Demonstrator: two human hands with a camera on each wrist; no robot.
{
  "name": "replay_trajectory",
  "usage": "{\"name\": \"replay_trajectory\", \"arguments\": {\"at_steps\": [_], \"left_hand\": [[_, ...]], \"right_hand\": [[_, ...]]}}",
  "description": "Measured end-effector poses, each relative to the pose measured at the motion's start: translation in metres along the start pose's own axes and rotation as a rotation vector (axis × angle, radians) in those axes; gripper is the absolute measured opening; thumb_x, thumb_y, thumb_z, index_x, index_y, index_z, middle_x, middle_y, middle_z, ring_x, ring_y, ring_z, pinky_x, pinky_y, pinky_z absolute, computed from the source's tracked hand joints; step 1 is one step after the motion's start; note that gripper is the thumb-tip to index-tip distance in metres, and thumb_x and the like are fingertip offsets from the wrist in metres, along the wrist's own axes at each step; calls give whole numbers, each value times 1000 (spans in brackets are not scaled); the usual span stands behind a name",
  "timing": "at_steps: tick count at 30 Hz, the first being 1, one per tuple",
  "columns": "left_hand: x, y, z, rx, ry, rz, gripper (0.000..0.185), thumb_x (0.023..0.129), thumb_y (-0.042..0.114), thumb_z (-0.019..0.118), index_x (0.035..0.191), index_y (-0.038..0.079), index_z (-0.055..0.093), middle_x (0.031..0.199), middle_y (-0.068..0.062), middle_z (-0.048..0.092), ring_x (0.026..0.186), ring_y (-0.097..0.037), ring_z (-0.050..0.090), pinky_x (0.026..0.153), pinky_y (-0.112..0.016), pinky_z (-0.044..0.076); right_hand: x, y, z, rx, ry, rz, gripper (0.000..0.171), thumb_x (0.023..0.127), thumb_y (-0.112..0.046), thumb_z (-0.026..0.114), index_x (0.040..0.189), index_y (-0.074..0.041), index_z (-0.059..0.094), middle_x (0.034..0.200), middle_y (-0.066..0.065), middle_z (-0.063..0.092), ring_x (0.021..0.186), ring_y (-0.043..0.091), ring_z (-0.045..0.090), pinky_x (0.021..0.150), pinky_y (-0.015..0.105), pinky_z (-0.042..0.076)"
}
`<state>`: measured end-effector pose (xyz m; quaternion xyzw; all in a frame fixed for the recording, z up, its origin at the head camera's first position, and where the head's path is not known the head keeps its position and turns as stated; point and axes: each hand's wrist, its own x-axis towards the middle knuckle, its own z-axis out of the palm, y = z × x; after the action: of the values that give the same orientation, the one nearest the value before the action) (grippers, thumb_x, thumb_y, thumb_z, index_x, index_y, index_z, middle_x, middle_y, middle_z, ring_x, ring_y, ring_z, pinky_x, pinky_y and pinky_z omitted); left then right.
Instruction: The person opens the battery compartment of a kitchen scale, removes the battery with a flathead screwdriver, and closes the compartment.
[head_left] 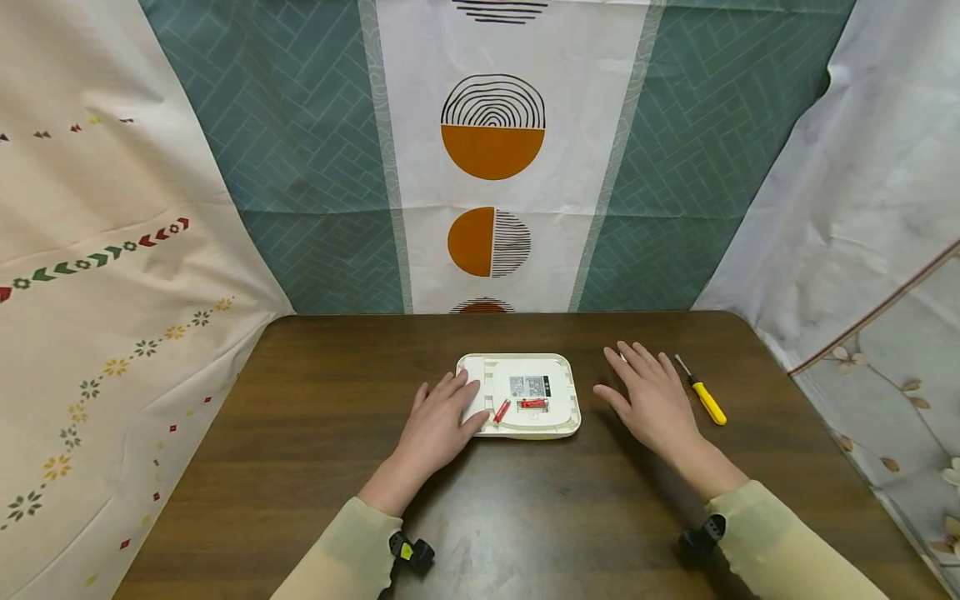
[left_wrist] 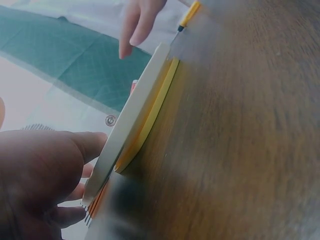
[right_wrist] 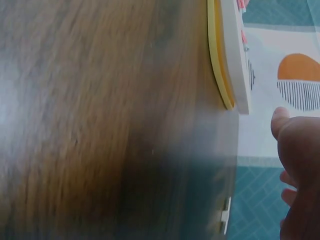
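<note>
A white, rounded-rectangle device [head_left: 551, 421] lies back side up on the brown table [head_left: 315, 433], with a yellow rim [left_wrist: 150, 120] underneath. Two red batteries [head_left: 532, 403] lie in its open compartment beside a grey label [head_left: 529, 386]. My left hand [head_left: 441, 421] rests flat with straight fingers on the device's left end. My right hand [head_left: 654, 400] lies flat on the table to the right of the device, apart from it. A yellow-handled screwdriver [head_left: 706, 399] lies just right of that hand. In the wrist views the device [right_wrist: 239, 60] shows edge-on.
Patterned cloths hang behind the table and at both sides. The table's far edge meets the backdrop [head_left: 495, 150]. Bare wood [right_wrist: 100, 125] lies in front of the device and toward the left.
</note>
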<state>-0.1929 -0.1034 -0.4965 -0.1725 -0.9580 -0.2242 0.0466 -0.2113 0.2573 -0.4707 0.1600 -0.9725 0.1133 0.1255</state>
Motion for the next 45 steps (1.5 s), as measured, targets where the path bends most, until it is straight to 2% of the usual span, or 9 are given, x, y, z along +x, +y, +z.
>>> {"name": "replay_trajectory", "arguments": {"at_steps": [20,36,45], "left_hand": [[1,-2,1,13,-3,1,60,108,43,73,158,12,62,170,-15,49,159,-39,41,127,-70,25],[1,-1,2,18,-1,8,60,109,45,71,159,13,62,170,-14,48,159,-38,42,127,-70,25],[0,-1,1,15,1,1,61,109,45,71,159,13,62,170,-14,48,159,-38,42,127,-71,25]], "right_hand": [[6,-37,9,49,-6,-171,62,102,-38,82,153,-6,67,164,20,54,157,43,42,130,66,21],[9,-52,16,66,23,-270,48,98,-32,87,138,-8,77,158,19,61,153,42,49,128,65,28],[12,-58,20,70,58,-323,38,99,-23,86,132,-5,79,148,19,69,146,41,57,126,66,32]]}}
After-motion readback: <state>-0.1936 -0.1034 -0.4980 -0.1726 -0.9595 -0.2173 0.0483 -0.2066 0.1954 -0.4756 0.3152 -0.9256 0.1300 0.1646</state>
